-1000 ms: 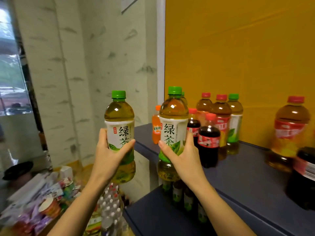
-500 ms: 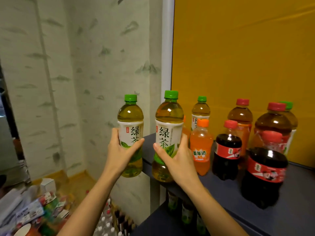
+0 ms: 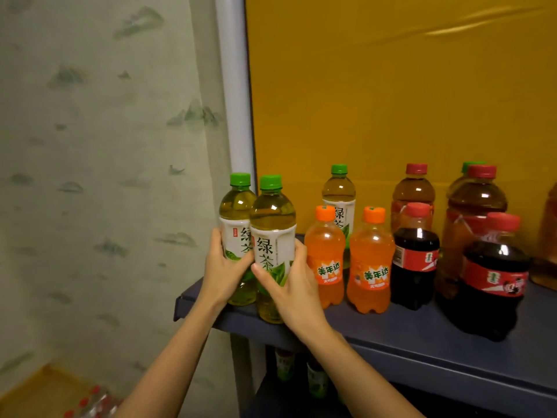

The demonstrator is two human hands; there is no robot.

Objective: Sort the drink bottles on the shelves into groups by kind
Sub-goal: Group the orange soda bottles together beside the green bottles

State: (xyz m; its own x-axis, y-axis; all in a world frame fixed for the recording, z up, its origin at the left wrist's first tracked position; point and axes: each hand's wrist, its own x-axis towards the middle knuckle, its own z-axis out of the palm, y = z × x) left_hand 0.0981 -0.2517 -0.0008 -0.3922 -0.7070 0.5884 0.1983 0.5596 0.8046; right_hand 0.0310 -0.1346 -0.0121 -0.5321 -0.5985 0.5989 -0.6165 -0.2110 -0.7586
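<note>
My left hand [image 3: 221, 271] grips a green tea bottle [image 3: 236, 212] with a green cap, and my right hand [image 3: 294, 285] grips a second one [image 3: 271, 224]. Both bottles are upright and side by side at the left end of the dark blue shelf [image 3: 422, 336]. A third green tea bottle [image 3: 339, 191] stands at the back. Two orange soda bottles [image 3: 325, 254] [image 3: 372, 263] stand just right of my right hand. Cola bottles [image 3: 414, 260] [image 3: 494, 282] and red-capped brown tea bottles [image 3: 413, 188] [image 3: 476, 206] stand further right.
A yellow panel [image 3: 391, 86] backs the shelf and a white post [image 3: 235, 86] stands at its left corner. Patterned wallpaper [image 3: 90, 146] is on the left. More bottles [image 3: 316, 381] stand on the lower shelf. Packed bottles [image 3: 93, 402] lie on the floor at bottom left.
Both hands have carried the two green tea bottles right and down to the shelf's left end, close together. My view has swung toward the shelf.
</note>
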